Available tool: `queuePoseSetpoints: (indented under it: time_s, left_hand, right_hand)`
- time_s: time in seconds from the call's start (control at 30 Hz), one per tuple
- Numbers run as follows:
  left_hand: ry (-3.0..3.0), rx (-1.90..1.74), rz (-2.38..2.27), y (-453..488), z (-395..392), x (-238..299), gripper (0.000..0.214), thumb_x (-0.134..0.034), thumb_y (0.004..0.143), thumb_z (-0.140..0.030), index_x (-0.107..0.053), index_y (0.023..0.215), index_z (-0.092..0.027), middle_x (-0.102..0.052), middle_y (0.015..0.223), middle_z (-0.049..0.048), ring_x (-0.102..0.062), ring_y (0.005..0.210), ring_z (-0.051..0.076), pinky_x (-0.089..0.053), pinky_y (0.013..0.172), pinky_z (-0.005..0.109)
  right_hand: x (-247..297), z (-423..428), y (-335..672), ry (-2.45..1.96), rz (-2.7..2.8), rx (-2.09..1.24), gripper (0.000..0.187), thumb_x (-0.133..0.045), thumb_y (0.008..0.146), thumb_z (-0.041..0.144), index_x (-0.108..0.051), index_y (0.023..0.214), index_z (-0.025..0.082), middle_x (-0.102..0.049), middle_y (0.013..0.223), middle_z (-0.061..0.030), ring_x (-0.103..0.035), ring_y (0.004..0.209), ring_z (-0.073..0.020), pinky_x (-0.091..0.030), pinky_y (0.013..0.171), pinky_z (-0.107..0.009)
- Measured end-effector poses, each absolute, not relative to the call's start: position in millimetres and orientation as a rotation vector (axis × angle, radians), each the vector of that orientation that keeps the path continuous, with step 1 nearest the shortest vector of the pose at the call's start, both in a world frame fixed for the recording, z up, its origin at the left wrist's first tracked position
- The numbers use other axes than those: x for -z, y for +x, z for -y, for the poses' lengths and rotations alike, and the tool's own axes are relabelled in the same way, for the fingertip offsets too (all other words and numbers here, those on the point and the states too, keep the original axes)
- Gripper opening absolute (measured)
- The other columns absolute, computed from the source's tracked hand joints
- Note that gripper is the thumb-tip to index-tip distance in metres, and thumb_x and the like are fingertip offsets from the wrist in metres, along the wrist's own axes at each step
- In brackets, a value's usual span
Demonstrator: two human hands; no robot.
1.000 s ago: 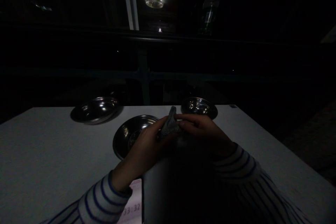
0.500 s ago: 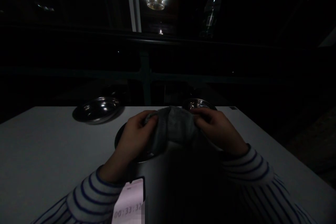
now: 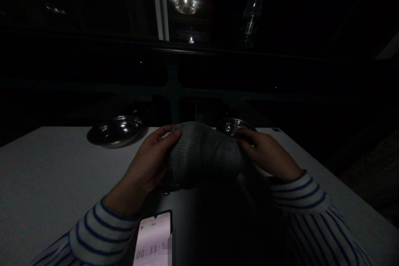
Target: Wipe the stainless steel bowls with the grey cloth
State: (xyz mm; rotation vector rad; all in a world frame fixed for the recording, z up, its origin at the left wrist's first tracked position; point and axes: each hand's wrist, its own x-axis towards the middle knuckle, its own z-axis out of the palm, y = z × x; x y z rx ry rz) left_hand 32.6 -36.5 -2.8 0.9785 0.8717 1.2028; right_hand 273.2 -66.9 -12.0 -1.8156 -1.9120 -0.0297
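The scene is very dark. A grey cloth point(image 3: 204, 153) is stretched between my two hands above a white table point(image 3: 46, 183). My left hand point(image 3: 149, 162) pinches its left edge, and my right hand point(image 3: 268, 153) grips its right edge. The cloth hangs spread out and hides most of a steel bowl underneath it. Both my sleeves are white with blue stripes.
A steel bowl point(image 3: 115, 129) sits at the table's far left and another steel bowl point(image 3: 232, 125) peeks out behind the cloth. A phone point(image 3: 152, 241) showing a timer lies near my left forearm. A plastic bottle point(image 3: 252, 12) stands on a dark ledge behind.
The cloth was a small bunched wad between my fingers. My hands have moved apart and spread it wide, covering the middle bowl.
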Motion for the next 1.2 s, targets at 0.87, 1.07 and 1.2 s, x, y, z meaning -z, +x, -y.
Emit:
queuePoseSetpoints:
  time_s: [0.87, 1.07, 1.2]
  left_hand:
    - [1.144, -1.259, -1.218, 39.2, 47.9, 0.9, 0.042, -0.067, 0.068, -0.027, -0.057, 0.108, -0.018, -0.066, 0.087, 0.0030, -0.061, 0.067, 0.012, -0.046, 0.056, 0.020]
    - [1.599, -1.234, -1.340, 36.9, 54.9, 0.8, 0.020, -0.064, 0.068, -0.036, -0.060, 0.071, -0.016, -0.062, 0.064, -0.0004, -0.058, 0.060, 0.014, -0.042, 0.053, 0.022]
    - [1.924, -0.900, -1.056, 39.9, 63.1, 12.7, 0.012, -0.058, 0.073, -0.025, -0.065, 0.081, -0.020, -0.066, 0.075, 0.0004, -0.061, 0.067, 0.015, -0.044, 0.058, 0.024]
  right_hand:
    - [-5.5, 92.0, 208.9, -1.470, 1.581, -0.505, 0.022, -0.053, 0.073, 0.017, -0.066, 0.091, 0.016, -0.067, 0.067, -0.0001, -0.062, 0.058, -0.0106, -0.045, 0.050, -0.018]
    - [-2.9, 84.5, 214.3, -1.510, 1.418, -0.436, 0.023, -0.057, 0.070, 0.024, -0.066, 0.089, 0.014, -0.065, 0.065, -0.0009, -0.059, 0.050, -0.0102, -0.043, 0.044, -0.018]
    - [-1.1, 82.2, 214.0, -1.476, 1.384, -0.460, 0.026, -0.058, 0.071, 0.025, -0.065, 0.094, 0.014, -0.066, 0.069, -0.0020, -0.060, 0.053, -0.0104, -0.044, 0.045, -0.018]
